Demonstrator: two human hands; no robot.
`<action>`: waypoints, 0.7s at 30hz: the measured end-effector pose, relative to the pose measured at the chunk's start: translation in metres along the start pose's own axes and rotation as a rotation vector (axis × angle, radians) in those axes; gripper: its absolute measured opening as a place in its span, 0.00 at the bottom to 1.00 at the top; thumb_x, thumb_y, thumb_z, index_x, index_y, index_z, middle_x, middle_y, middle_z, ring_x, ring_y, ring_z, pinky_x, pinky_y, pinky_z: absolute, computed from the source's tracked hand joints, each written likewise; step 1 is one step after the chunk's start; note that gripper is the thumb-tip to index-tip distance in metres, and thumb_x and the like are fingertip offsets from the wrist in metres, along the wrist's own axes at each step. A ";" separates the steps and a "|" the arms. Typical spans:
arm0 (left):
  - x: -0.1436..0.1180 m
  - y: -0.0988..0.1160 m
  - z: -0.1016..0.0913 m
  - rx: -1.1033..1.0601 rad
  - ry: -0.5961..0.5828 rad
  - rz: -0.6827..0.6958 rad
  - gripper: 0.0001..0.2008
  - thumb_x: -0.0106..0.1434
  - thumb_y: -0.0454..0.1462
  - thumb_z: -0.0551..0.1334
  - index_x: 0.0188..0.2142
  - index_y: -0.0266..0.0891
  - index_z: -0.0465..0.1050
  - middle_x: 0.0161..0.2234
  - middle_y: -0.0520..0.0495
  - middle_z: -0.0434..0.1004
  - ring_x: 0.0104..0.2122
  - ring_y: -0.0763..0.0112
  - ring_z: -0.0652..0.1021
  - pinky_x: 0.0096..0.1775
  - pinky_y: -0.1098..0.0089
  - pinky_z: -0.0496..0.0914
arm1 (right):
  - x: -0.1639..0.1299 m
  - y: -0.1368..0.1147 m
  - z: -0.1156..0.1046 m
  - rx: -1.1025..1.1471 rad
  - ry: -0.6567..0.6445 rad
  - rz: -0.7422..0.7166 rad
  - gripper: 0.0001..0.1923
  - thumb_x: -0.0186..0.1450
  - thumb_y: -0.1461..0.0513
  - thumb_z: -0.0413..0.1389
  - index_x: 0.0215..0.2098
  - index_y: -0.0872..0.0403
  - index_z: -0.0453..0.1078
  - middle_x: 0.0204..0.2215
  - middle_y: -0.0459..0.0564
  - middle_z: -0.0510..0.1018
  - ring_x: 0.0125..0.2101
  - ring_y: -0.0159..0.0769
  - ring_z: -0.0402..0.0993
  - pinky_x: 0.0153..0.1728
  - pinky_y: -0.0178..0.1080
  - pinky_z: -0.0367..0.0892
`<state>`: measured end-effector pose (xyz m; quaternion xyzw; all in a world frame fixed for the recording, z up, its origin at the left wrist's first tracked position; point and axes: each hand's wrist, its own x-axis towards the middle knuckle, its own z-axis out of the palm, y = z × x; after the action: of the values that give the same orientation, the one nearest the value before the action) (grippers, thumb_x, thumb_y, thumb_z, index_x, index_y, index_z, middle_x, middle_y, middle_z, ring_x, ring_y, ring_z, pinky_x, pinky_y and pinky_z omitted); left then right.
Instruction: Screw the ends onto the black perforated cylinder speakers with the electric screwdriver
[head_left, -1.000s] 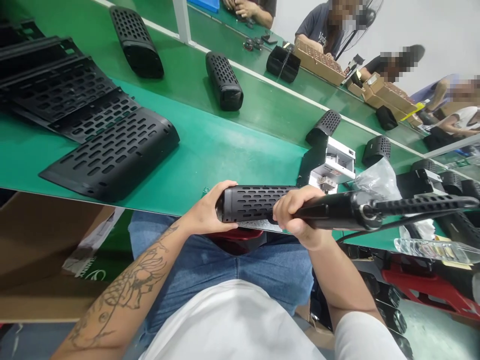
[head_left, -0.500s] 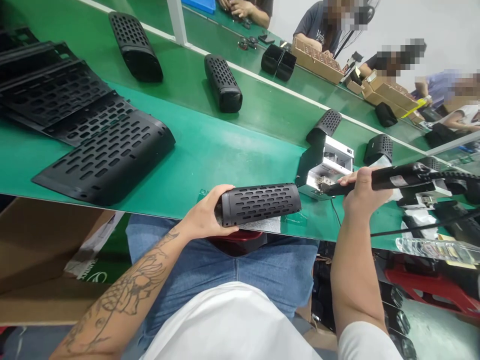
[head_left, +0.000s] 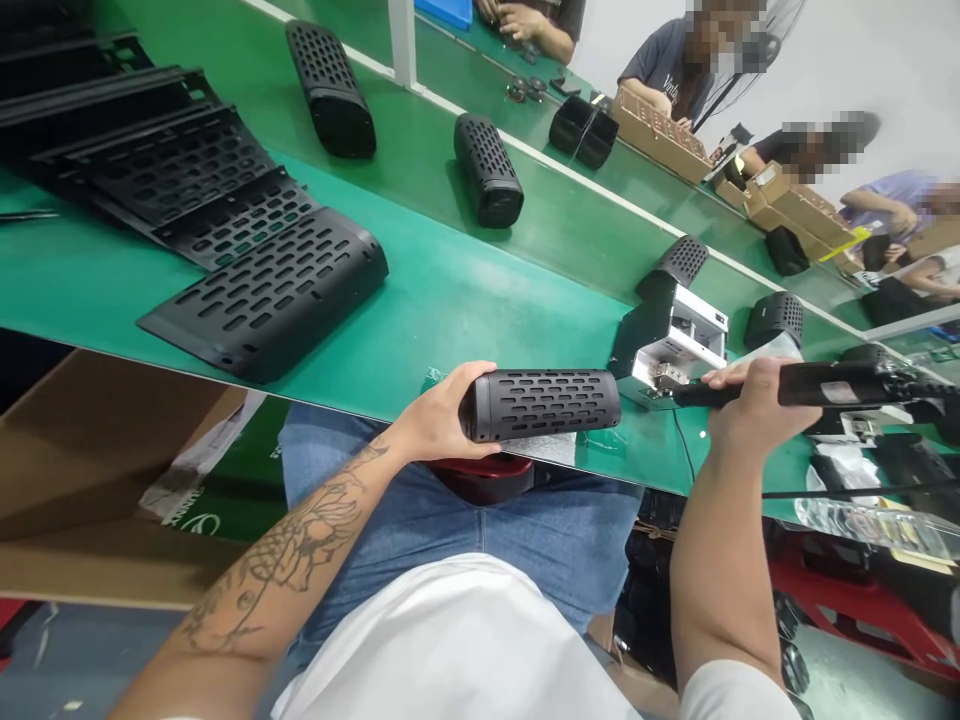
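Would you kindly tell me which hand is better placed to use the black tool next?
Probably the right hand: it holds the black tool, its tip at the silver-fronted machine, while the left hand grips one end of the perforated casing.

a head-worn camera looks forward and down over the green bench (head_left: 517, 310).

Green mat (head_left: 480, 310) gives passage — perforated panels (head_left: 285, 285) block left, the silver machine (head_left: 670, 345) right.
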<state>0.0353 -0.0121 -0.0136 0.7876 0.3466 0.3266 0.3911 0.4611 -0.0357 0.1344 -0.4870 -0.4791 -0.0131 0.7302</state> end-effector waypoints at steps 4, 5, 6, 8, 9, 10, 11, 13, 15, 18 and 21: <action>0.001 0.002 0.003 -0.008 0.007 -0.009 0.57 0.59 0.47 0.87 0.82 0.46 0.65 0.79 0.34 0.79 0.76 0.39 0.85 0.79 0.47 0.81 | -0.019 -0.064 0.006 0.168 -0.164 0.118 0.26 0.65 0.41 0.85 0.34 0.46 0.80 0.20 0.37 0.75 0.16 0.37 0.72 0.21 0.45 0.78; 0.001 0.003 0.002 -0.008 0.005 0.000 0.57 0.59 0.47 0.87 0.82 0.46 0.65 0.79 0.34 0.79 0.76 0.40 0.85 0.79 0.47 0.80 | -0.027 -0.081 0.011 0.249 -0.208 0.114 0.27 0.65 0.36 0.84 0.38 0.44 0.82 0.20 0.36 0.75 0.15 0.36 0.69 0.18 0.44 0.76; 0.001 0.004 0.002 -0.006 0.002 0.009 0.58 0.60 0.48 0.87 0.83 0.46 0.65 0.79 0.34 0.79 0.76 0.40 0.84 0.80 0.48 0.80 | -0.037 -0.098 0.018 0.317 -0.320 0.153 0.27 0.66 0.35 0.82 0.42 0.42 0.85 0.21 0.36 0.76 0.14 0.37 0.69 0.19 0.45 0.77; 0.002 0.005 0.001 -0.004 -0.002 0.013 0.58 0.61 0.49 0.87 0.83 0.46 0.65 0.79 0.35 0.79 0.76 0.41 0.84 0.80 0.48 0.80 | -0.059 -0.125 0.038 0.501 -0.465 0.159 0.25 0.74 0.34 0.76 0.48 0.43 0.87 0.21 0.37 0.76 0.13 0.36 0.67 0.18 0.46 0.76; 0.002 0.006 0.000 -0.004 -0.003 0.007 0.58 0.61 0.49 0.87 0.83 0.46 0.65 0.79 0.35 0.79 0.76 0.41 0.84 0.80 0.48 0.80 | -0.070 -0.134 0.049 0.562 -0.532 0.175 0.24 0.76 0.34 0.73 0.49 0.42 0.88 0.22 0.38 0.78 0.14 0.37 0.69 0.20 0.47 0.78; 0.002 0.007 -0.001 -0.007 -0.007 -0.003 0.58 0.61 0.49 0.87 0.84 0.46 0.65 0.80 0.35 0.79 0.77 0.41 0.84 0.80 0.48 0.80 | -0.079 -0.140 0.061 0.591 -0.610 0.207 0.22 0.77 0.36 0.73 0.49 0.42 0.88 0.23 0.39 0.79 0.15 0.38 0.72 0.23 0.48 0.81; 0.002 0.008 -0.001 -0.012 -0.013 -0.017 0.58 0.60 0.49 0.87 0.84 0.47 0.65 0.80 0.36 0.78 0.77 0.41 0.84 0.80 0.48 0.80 | -0.088 -0.143 0.074 0.638 -0.672 0.209 0.21 0.77 0.37 0.74 0.49 0.43 0.87 0.23 0.39 0.79 0.16 0.37 0.73 0.24 0.47 0.81; 0.003 0.010 -0.001 -0.029 -0.024 -0.047 0.59 0.60 0.50 0.88 0.84 0.48 0.65 0.81 0.37 0.78 0.77 0.40 0.84 0.80 0.48 0.80 | -0.100 -0.142 0.095 0.698 -0.771 0.222 0.20 0.78 0.39 0.75 0.49 0.43 0.87 0.24 0.40 0.81 0.17 0.37 0.75 0.26 0.46 0.83; 0.003 0.011 0.001 -0.045 -0.031 -0.066 0.60 0.59 0.51 0.88 0.84 0.49 0.66 0.81 0.37 0.77 0.77 0.39 0.84 0.78 0.47 0.81 | -0.107 -0.135 0.110 0.729 -0.822 0.233 0.19 0.79 0.40 0.75 0.50 0.44 0.86 0.26 0.42 0.84 0.19 0.37 0.77 0.28 0.46 0.85; 0.004 0.011 0.003 -0.069 -0.020 -0.067 0.61 0.58 0.51 0.89 0.83 0.50 0.66 0.81 0.37 0.77 0.76 0.39 0.85 0.77 0.47 0.82 | -0.112 -0.127 0.125 0.711 -0.829 0.240 0.20 0.78 0.41 0.76 0.48 0.45 0.85 0.25 0.42 0.85 0.19 0.37 0.79 0.28 0.45 0.86; 0.003 0.010 0.006 -0.087 -0.004 -0.059 0.61 0.57 0.51 0.90 0.83 0.50 0.67 0.80 0.38 0.78 0.74 0.40 0.86 0.75 0.48 0.84 | -0.116 -0.127 0.133 0.675 -0.781 0.251 0.20 0.75 0.43 0.79 0.41 0.46 0.81 0.22 0.39 0.82 0.16 0.34 0.75 0.24 0.41 0.84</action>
<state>0.0444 -0.0164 -0.0077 0.7598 0.3545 0.3282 0.4351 0.2454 -0.0579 0.1498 -0.2471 -0.6309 0.4115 0.6096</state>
